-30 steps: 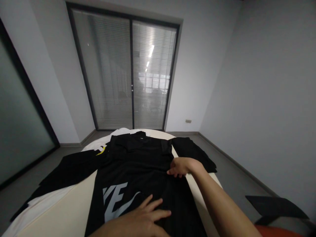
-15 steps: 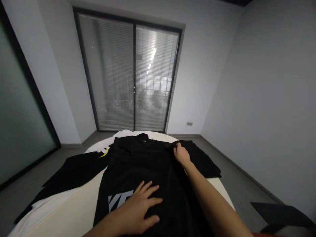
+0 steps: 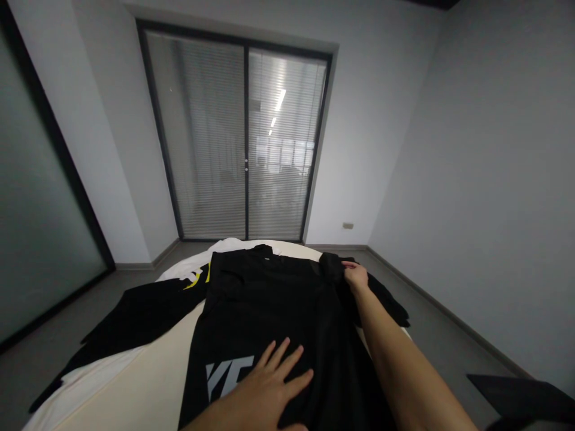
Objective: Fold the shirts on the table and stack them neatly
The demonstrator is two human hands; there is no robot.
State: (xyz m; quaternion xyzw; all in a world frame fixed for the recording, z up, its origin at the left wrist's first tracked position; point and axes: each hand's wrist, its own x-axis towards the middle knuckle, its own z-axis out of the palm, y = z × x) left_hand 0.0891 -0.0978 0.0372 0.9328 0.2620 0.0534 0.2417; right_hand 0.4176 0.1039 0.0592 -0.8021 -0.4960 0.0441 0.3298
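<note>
A black shirt (image 3: 269,299) with grey lettering lies spread over the table, its collar at the far end. My left hand (image 3: 274,389) rests flat on its lower part beside the lettering, fingers spread. Farther off, at the shirt's right shoulder, my right hand (image 3: 356,276) pinches the black sleeve, which is bunched and slightly raised at the fingertips. Part of the sleeve is hidden behind that hand.
Another black garment (image 3: 148,311) and white cloth (image 3: 94,365) cover the left side of the cream table (image 3: 135,395). More black cloth (image 3: 390,302) lies at the right edge. A dark object (image 3: 521,395) stands lower right.
My right hand has moved to the right, drawing the sleeve cloth with it, and the shirt has shifted right. My left hand has slid slightly right and nearer, still spread on the shirt.
</note>
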